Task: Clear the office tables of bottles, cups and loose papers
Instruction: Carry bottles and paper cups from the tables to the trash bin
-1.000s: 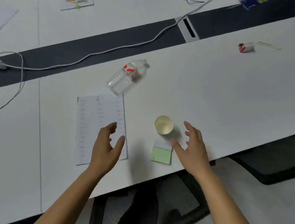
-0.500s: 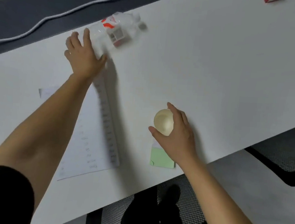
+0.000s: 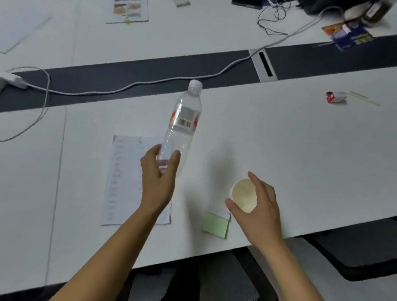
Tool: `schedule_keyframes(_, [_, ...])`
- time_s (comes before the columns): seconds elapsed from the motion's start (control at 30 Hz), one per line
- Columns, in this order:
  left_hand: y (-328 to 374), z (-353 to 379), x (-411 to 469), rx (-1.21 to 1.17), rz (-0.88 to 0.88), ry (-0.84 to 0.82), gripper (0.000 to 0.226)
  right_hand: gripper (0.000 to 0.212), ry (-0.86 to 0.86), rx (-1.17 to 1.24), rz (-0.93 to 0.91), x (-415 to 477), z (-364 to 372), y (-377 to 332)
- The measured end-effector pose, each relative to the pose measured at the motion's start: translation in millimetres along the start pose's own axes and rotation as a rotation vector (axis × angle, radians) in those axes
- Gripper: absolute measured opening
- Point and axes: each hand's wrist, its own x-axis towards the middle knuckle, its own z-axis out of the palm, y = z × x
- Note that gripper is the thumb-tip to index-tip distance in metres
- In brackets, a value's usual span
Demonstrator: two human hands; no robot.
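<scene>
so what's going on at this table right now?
A person is clearing the white table. The left hand grips a clear plastic bottle by its base, raised off the table. The right hand is closed around a paper cup. A printed sheet and green sticky notes lie untouched.

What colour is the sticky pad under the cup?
Light green sticky pad, with a white strip at its top, seen from the head camera.

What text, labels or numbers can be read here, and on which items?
None reads clearly.
Bottle label: barcode and red marks, digits too blurred.
Sheet under the left hand: rows of print, too small.
Menu leaflet: food pictures, text blurred.
Small red box: unreadable.
</scene>
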Motion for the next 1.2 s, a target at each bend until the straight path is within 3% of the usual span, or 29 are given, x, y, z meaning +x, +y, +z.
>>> schedule_keyframes(0.2, [2,-68,-198,-0.261,-0.171,0.244,0.059,0.086,-0.06,0.102,-0.143,-95,-32,6])
schedule_keyframes(0.37, [-19,-117,-341,-0.371,-0.187,0.543,0.048,0.094,-0.272,0.173,-0.247,-179,-17,25])
schedule_keyframes(0.57, [-59,-168,-490,-0.408,-0.252,0.926,0.039,0.086,-0.569,0.116,-0.442,-277,16,15])
schedule_keyframes(0.73, [-96,-208,-568,-0.449,-0.283,1.183,0.042,0.082,-0.689,0.064,-0.615,-346,41,-2])
schedule_keyframes(0.9, [-145,-264,-625,-0.505,-0.316,1.316,0.069,0.09,-0.801,0.012,-0.662,-422,106,-29])
schedule_keyframes(1.07, [-190,-365,-677,-0.522,-0.312,1.491,0.053,0.094,-0.921,-0.05,-0.784,-527,211,-80])
schedule_keyframes(1.2, [-216,-449,-717,-0.47,-0.308,1.61,0.057,0.091,-1.026,-0.059,-0.927,-610,286,-126])
